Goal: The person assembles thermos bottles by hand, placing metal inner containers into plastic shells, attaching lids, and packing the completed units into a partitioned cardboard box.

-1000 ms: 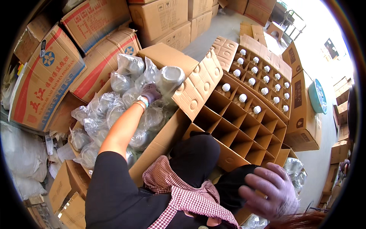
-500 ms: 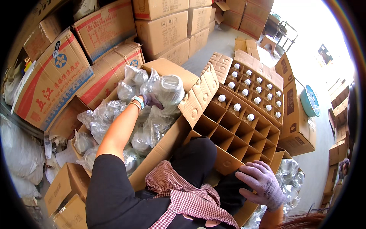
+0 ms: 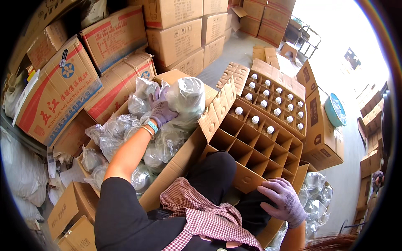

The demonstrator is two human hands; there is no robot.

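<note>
wrapped bottle (image 3: 186, 98) gripped in left hand above box of wrapped bottles

wrapped bottle: clear plastic film around it, crinkled and shiny, raised above the open cardboard box (image 3: 178, 165) on the left side. box filled with more plastic-wrapped bottles (image 3: 125, 131), heaped loosely. left hand (image 3: 161, 109): purple knit glove, fingers curled around the left side of the wrapped bottle, holding it. teal wristband and thin orange band at the wrist. forearm bare, reaching up from lower left, black sleeve at the upper arm.

right hand (image 3: 284, 201): same purple glove, resting on the near rim of the divided carton (image 3: 251, 157), fingers spread fairly wide and flat on the cardboard, holding nothing.

divided carton: cardboard grid of cells, directly beside the bottle box, flaps touching. near cells unfilled; far rows hold white-capped bottles (image 3: 254, 119). second divided carton (image 3: 274, 94) just behind it, nearly every cell showing a white cap.

red-and-white checked cloth (image 3: 201, 213) across the lap, black trousers under it.

further wrapped bottles (image 3: 314, 194) in a pile at lower right, near the right hand. teal basin (image 3: 335, 109) on a carton at right. stacked sealed cartons (image 3: 176, 37) along the back and left, several with red and blue print. white sacks (image 3: 21, 167) at far left edge.
</note>
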